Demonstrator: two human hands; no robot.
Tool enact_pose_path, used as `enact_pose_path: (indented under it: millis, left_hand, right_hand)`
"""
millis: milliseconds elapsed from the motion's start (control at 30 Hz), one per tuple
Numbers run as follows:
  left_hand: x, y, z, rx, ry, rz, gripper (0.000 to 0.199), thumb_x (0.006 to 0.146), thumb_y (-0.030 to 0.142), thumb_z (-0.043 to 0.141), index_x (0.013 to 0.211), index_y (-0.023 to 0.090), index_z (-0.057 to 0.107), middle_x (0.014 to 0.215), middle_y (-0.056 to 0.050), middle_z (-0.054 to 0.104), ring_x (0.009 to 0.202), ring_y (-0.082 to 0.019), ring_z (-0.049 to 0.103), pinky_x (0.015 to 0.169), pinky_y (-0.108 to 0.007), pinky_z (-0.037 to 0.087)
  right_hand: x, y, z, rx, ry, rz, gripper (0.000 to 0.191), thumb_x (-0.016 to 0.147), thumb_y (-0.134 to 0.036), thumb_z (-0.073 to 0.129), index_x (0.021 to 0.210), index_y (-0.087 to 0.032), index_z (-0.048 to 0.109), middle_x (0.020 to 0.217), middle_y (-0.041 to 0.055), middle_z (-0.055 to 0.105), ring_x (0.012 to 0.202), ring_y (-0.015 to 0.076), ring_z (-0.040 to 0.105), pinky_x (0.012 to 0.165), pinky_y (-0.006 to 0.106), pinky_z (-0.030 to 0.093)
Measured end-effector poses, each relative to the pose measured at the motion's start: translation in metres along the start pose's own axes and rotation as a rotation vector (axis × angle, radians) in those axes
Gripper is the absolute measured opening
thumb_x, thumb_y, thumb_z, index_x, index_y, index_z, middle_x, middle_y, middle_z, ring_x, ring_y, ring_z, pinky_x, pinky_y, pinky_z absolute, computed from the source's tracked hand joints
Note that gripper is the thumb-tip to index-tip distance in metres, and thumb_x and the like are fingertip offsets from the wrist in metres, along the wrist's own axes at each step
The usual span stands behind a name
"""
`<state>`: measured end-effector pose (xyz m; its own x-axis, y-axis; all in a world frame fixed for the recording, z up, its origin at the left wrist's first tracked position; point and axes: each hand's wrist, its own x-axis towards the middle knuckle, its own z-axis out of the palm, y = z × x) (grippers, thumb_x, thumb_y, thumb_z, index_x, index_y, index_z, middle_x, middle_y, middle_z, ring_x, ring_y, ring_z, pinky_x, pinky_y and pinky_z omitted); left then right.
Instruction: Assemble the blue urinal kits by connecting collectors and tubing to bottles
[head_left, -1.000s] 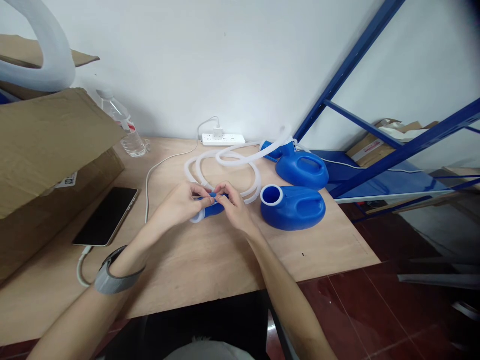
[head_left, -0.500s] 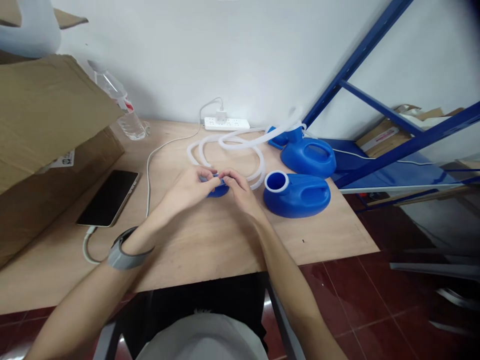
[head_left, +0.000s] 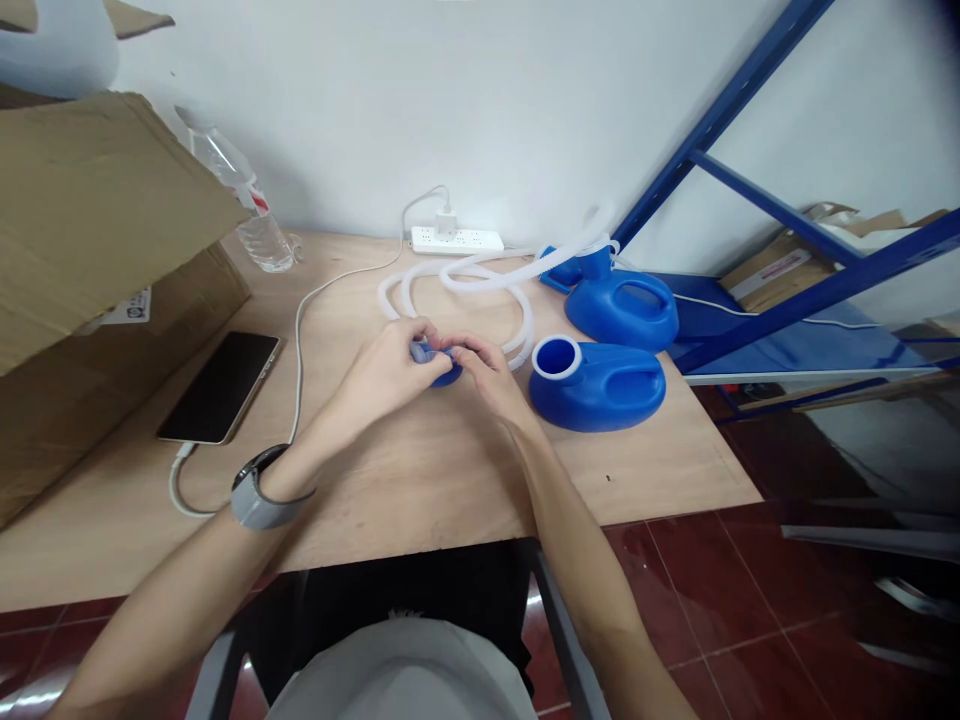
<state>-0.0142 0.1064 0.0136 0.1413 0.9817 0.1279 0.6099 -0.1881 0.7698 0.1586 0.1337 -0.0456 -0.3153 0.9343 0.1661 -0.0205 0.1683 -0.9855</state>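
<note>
My left hand (head_left: 397,365) and my right hand (head_left: 489,378) meet over the middle of the table. Between them is a small rounded blue cap (head_left: 448,378), mostly covered by the fingers. Both hands are closed, with thumbs and fingertips pinching it from either side. Just behind lies a coiled translucent white hose (head_left: 525,318); whether it joins the cap is hidden. To the right of my right hand, a blue plastic urinal bottle (head_left: 607,400) with a white-rimmed mouth lies on the table. Another blue urinal bottle (head_left: 626,312) sits behind it, with the hose passing by its neck.
A phone (head_left: 221,388) on a charging cable lies at left, beside a large cardboard box (head_left: 112,210). A clear water bottle (head_left: 255,215) stands behind the box. Against the wall is a white power strip (head_left: 457,241). A blue metal rack (head_left: 757,205) borders the table's right side.
The view has shifted slightly. My fingers have changed position around the blue cap, with the left hand curled further over it. Bottles and hose stay in place.
</note>
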Motion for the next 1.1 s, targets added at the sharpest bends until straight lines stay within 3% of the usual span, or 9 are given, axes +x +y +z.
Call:
enact_pose_path:
  millis: [67, 333, 567, 833, 1100]
  left_hand:
    - [-0.001, 0.001, 0.0, 0.003, -0.017, 0.011, 0.016, 0.08, 0.036, 0.062, 0.081, 0.021, 0.067, 0.089, -0.002, 0.073, 0.08, -0.021, 0.062, 0.077, -0.034, 0.046]
    - [0.005, -0.005, -0.004, -0.011, -0.18, 0.029, 0.022, 0.09, 0.042, 0.054, 0.083, 0.021, 0.059, 0.096, -0.005, 0.07, 0.087, -0.022, 0.062, 0.082, -0.036, 0.046]
    - [0.013, -0.009, -0.013, 0.032, -0.35, 0.137, 0.028, 0.093, 0.045, 0.048, 0.077, 0.022, 0.055, 0.089, -0.005, 0.063, 0.082, -0.021, 0.056, 0.079, -0.035, 0.043]
    - [0.015, -0.004, -0.015, 0.039, -0.391, 0.109, 0.023, 0.09, 0.039, 0.05, 0.08, 0.021, 0.057, 0.076, 0.0, 0.058, 0.07, -0.017, 0.052, 0.069, -0.031, 0.039]
    - [0.011, -0.001, -0.01, 0.061, -0.301, 0.077, 0.022, 0.088, 0.038, 0.052, 0.082, 0.02, 0.064, 0.076, 0.0, 0.063, 0.069, -0.018, 0.054, 0.068, -0.031, 0.038]
  right_hand:
    - [0.0, 0.002, -0.001, 0.014, 0.0, -0.002, 0.021, 0.086, -0.04, 0.063, 0.095, -0.024, 0.073, 0.103, 0.0019, 0.073, 0.104, 0.021, 0.064, 0.098, 0.037, 0.049]
    - [0.001, 0.003, -0.002, 0.013, -0.006, 0.016, 0.024, 0.085, -0.045, 0.064, 0.093, -0.023, 0.07, 0.097, 0.0012, 0.071, 0.099, 0.0201, 0.064, 0.095, 0.036, 0.05]
    - [-0.002, 0.004, -0.001, 0.15, 0.031, 0.054, 0.043, 0.081, -0.041, 0.071, 0.109, -0.032, 0.041, 0.077, -0.0096, 0.055, 0.072, 0.0145, 0.055, 0.076, 0.031, 0.046]
    - [-0.001, 0.0, -0.001, 0.093, -0.001, 0.067, 0.028, 0.082, -0.038, 0.064, 0.101, -0.029, 0.047, 0.082, -0.0062, 0.056, 0.079, 0.0156, 0.055, 0.081, 0.031, 0.044]
    - [0.0, 0.002, -0.002, 0.027, 0.008, 0.043, 0.017, 0.081, -0.037, 0.057, 0.094, -0.026, 0.056, 0.083, -0.0031, 0.052, 0.082, 0.017, 0.05, 0.081, 0.031, 0.043]
